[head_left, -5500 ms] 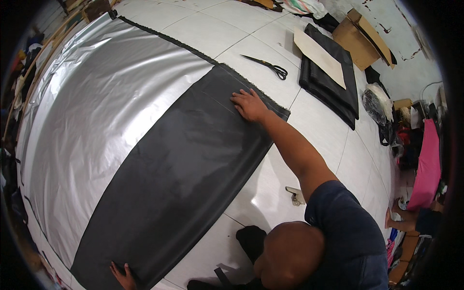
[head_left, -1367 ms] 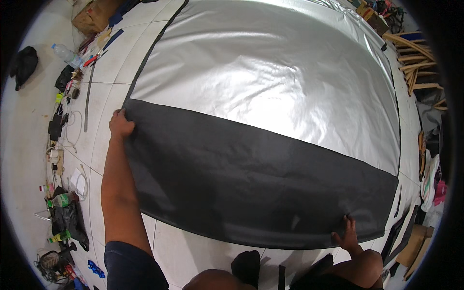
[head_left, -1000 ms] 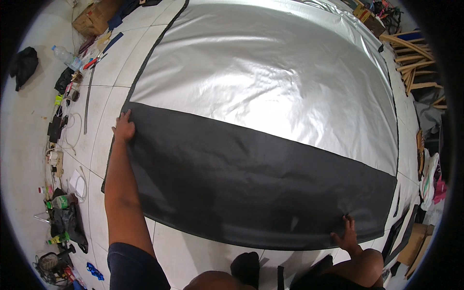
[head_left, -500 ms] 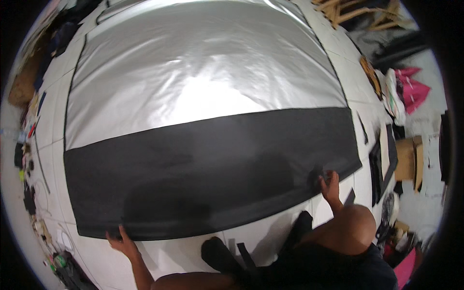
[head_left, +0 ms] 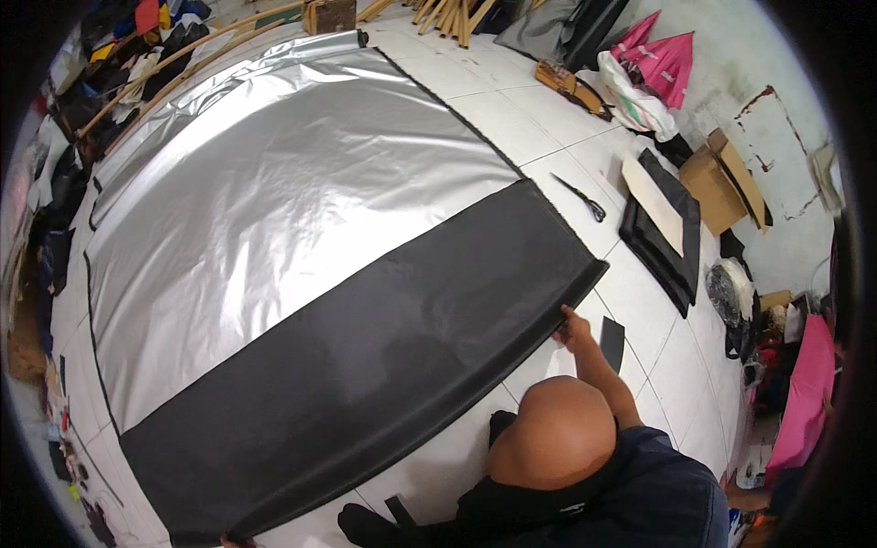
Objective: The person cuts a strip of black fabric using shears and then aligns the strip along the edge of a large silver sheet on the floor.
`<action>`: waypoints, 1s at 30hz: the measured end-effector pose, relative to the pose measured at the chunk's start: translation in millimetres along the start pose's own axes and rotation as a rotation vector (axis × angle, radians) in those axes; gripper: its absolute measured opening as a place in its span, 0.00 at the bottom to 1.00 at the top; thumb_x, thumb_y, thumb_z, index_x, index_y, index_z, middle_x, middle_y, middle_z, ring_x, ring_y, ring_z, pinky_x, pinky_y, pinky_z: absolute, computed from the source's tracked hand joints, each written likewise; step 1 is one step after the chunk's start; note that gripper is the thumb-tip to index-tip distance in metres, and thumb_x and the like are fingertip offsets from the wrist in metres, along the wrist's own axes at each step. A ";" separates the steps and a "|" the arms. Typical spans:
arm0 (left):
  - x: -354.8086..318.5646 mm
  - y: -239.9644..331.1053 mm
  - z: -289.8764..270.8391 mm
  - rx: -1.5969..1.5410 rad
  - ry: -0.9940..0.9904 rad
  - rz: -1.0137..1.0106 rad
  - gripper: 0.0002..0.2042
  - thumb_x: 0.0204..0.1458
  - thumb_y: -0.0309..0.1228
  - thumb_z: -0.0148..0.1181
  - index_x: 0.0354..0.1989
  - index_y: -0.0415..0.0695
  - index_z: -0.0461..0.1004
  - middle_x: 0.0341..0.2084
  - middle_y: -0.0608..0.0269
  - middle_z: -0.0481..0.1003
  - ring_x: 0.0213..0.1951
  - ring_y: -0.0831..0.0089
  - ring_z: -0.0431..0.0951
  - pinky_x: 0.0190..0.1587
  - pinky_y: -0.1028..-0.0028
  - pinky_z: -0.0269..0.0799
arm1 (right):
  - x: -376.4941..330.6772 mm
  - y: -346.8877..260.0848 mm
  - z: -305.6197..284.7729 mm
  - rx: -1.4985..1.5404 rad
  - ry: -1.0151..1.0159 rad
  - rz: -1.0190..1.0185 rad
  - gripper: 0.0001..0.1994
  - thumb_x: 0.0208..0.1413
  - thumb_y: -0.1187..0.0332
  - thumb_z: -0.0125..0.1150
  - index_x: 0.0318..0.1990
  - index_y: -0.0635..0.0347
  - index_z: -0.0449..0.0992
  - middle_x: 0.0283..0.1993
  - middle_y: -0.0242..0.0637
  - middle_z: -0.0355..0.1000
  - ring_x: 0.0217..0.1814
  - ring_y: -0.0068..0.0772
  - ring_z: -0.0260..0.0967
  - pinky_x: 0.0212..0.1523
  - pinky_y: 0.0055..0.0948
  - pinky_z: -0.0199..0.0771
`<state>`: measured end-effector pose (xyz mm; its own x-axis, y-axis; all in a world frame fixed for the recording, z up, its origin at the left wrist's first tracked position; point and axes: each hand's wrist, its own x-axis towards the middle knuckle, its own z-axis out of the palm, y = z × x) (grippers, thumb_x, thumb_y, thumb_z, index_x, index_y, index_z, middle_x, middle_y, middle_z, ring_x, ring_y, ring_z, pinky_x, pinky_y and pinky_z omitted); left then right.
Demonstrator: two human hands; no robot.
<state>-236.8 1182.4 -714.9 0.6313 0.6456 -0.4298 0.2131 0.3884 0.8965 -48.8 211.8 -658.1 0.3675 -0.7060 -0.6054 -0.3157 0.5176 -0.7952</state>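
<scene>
A wide sheet of fabric (head_left: 274, 201), silver on this face, lies spread over the tiled floor. Its near part is folded over, showing a black face (head_left: 384, 356) as a broad band. My right hand (head_left: 573, 329) has its fingers closed on the black near edge, close to the right corner. At the bottom rim of the picture, only a sliver of my left hand (head_left: 239, 542) shows by the same edge, near the left corner; its fingers are mostly cut off. My knee and dark-clad feet are just this side of the fabric.
Black scissors (head_left: 582, 198) lie on the floor right of the fabric, near a folded black sheet with a pale board (head_left: 653, 205). A cardboard box (head_left: 717, 192) stands by the wall. Wooden sticks (head_left: 448, 20) sit at the back, cloth piles at the left, and a black strip (head_left: 612, 343) beside my right forearm.
The view has swung to the right, so the fabric now appears slanted and my left hand sits almost out of frame. My right hand has closed on the near edge.
</scene>
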 end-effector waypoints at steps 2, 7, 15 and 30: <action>3.0 15.7 -15.6 -0.043 -0.019 0.016 0.22 0.56 0.41 0.51 0.56 0.43 0.68 0.53 0.59 0.70 0.53 0.63 0.71 0.57 0.66 0.66 | 25.8 0.7 -1.7 0.008 -0.070 0.019 0.12 0.54 0.63 0.63 0.34 0.62 0.72 0.25 0.35 0.67 0.21 0.34 0.67 0.18 0.35 0.67; 3.7 39.8 -30.4 -0.050 0.140 -0.092 0.19 0.58 0.38 0.52 0.53 0.39 0.71 0.49 0.60 0.74 0.51 0.67 0.72 0.57 0.67 0.64 | 75.3 -10.4 -38.2 -0.144 -0.060 -0.056 0.17 0.56 0.60 0.55 0.45 0.65 0.72 0.40 0.41 0.74 0.41 0.39 0.74 0.37 0.41 0.75; -109.0 40.8 -34.2 -0.010 0.401 -0.148 0.17 0.55 0.34 0.51 0.50 0.38 0.72 0.46 0.58 0.75 0.46 0.64 0.74 0.50 0.68 0.69 | 35.6 -43.3 -126.3 0.023 -0.003 -0.046 0.16 0.57 0.65 0.52 0.49 0.66 0.71 0.48 0.45 0.73 0.48 0.45 0.71 0.53 0.43 0.71; 140.8 251.9 39.8 1.917 -0.026 0.717 0.03 0.45 0.23 0.55 0.29 0.39 0.72 0.28 0.46 0.74 0.33 0.47 0.74 0.36 0.55 0.68 | 51.4 -224.0 108.2 -0.694 -0.175 -0.478 0.12 0.54 0.65 0.55 0.41 0.64 0.69 0.27 0.32 0.66 0.25 0.26 0.65 0.24 0.26 0.64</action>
<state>-64.6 1345.0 -545.3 0.9460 0.3222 -0.0363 0.3109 -0.9332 -0.1802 135.4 111.9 -514.5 0.7088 -0.6589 -0.2520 -0.5350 -0.2692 -0.8008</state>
